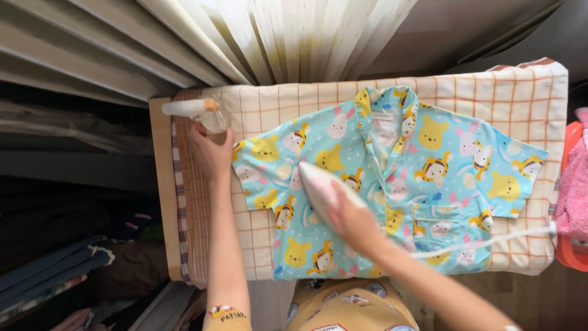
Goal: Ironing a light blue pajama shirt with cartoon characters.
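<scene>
Blurred by motion: iron [320, 187], handle hidden under right hand [352, 220]. Spray bottle [199, 113] blurred too, lower part covered by left hand [211, 153]. Pink towel [576, 190] and orange basket [569, 245] cut off at right edge. Shirt [392, 178] hem hidden below bench [162, 184] front.

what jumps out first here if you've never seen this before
The bright blue cartoon-print shirt spread flat, collar toward the curtain, across a checked ironing board. On its left half the right hand grips a white iron. At the board's left edge the left hand holds a clear spray bottle.
</scene>
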